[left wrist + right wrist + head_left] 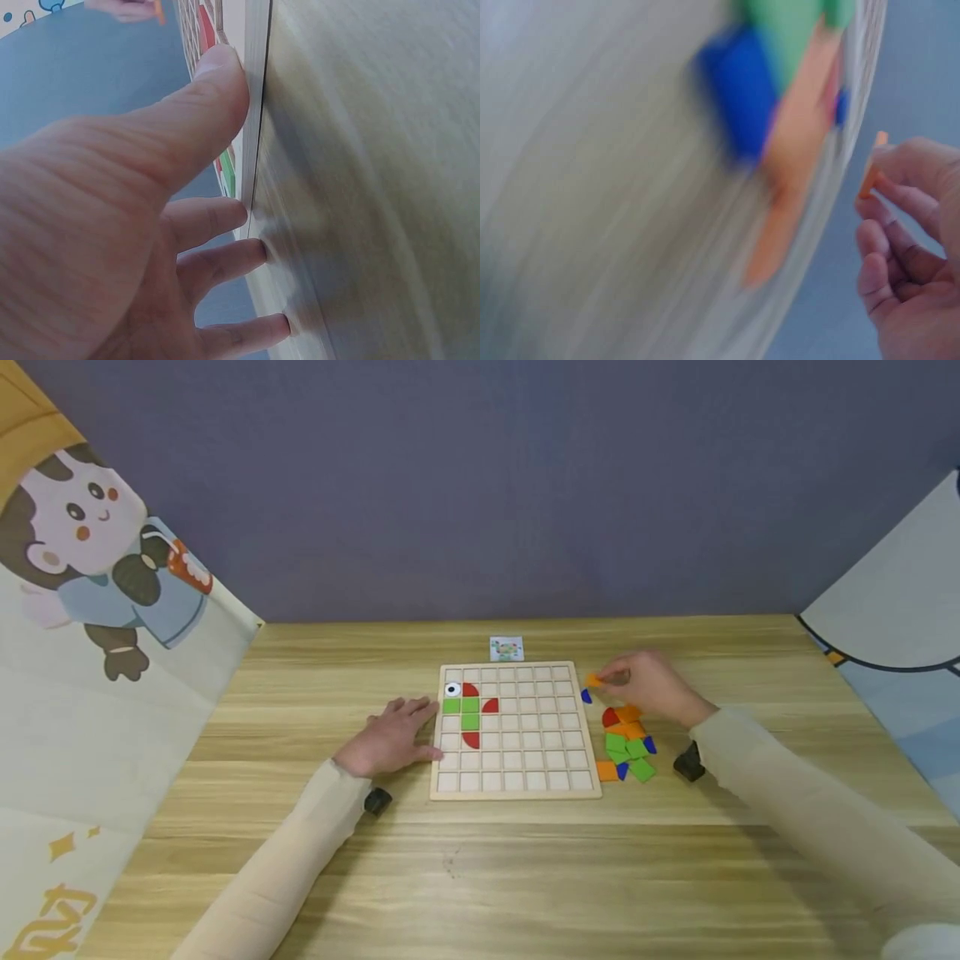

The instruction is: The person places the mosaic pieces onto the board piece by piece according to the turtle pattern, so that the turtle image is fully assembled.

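My right hand (651, 683) pinches an orange tile (873, 165) between thumb and fingertips, just off the right side of the wooden grid board (517, 795). Spread along the board's left edge, my left hand (390, 739) touches the frame with its thumb and fingers. On the board's left part lie a white eye tile (452, 690), several green squares (470, 722) and red quarter-round tiles (490, 705). A blue tile (587, 696) lies on the table below the pinched piece.
Right of the board is a loose pile of green tiles (641, 769), orange tiles (628, 729), and some red and blue ones. A small picture card (506, 648) lies behind the board. A dark blue wall (525, 493) rises at the table's back edge.
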The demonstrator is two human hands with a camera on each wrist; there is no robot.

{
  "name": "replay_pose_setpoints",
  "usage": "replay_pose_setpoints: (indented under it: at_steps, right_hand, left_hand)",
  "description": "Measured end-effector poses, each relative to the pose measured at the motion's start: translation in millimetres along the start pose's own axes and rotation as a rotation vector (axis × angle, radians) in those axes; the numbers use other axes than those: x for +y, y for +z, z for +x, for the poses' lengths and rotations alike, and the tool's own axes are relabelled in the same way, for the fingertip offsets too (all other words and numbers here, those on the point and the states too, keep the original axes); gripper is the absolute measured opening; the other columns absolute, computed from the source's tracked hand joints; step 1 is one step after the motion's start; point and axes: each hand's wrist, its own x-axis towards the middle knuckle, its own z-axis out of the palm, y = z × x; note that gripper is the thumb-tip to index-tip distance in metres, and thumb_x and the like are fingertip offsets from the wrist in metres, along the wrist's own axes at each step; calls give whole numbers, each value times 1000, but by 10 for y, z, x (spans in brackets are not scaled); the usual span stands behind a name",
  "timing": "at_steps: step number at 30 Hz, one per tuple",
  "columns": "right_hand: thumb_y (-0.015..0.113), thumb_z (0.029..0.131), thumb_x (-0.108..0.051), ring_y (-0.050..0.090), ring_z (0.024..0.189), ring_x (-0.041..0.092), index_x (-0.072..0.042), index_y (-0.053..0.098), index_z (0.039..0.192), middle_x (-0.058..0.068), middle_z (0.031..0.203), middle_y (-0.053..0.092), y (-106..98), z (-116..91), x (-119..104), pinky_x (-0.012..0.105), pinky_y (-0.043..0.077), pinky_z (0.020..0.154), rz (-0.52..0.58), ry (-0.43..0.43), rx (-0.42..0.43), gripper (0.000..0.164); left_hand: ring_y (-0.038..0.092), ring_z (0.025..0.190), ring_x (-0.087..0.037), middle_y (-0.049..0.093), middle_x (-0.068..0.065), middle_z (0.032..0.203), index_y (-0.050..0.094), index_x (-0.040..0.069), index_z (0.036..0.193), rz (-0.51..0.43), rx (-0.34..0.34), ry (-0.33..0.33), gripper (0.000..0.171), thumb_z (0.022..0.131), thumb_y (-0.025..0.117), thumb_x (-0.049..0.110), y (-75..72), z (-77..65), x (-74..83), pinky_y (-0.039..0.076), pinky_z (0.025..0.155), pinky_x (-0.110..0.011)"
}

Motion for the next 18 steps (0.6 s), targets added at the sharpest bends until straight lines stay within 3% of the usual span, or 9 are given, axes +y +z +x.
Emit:
replay_pose_setpoints:
  at_steps: [2,6,10,18]
  right_hand:
    - [69,87,-18,55,74,22,-12,72,109,7,110,64,45,-6,-171,38,47,65,21,-38,-5,23]
    - [72,84,-16,56,90,20,-13,74,103,0,104,63,185,8,-525,37,48,75,6,-210,-6,19]
    - [74,82,-12,56,87,17,-11,75,96,-4,93,62,367,55,-805,33,49,74,-16,-368,-17,14]
    - [74,83,-16,50,84,9,-12,76,96,-7,90,60,632,181,-1070,28,46,75,-32,-419,-74,14]
  left_hand:
    - [13,138,-44,18,-11,155,24,11,151,-1,1,1,83,87,61,49,2,0,2,20,97,-72]
    - [12,138,-43,17,-11,156,23,12,151,-3,-3,-1,83,87,60,49,5,-1,-1,19,98,-72]
    - [12,138,-44,17,-11,156,23,12,151,-2,-2,1,83,87,60,49,11,1,-8,19,98,-72]
    - [13,138,-45,17,-12,155,23,11,151,9,3,0,83,87,60,50,9,9,4,21,97,-72]
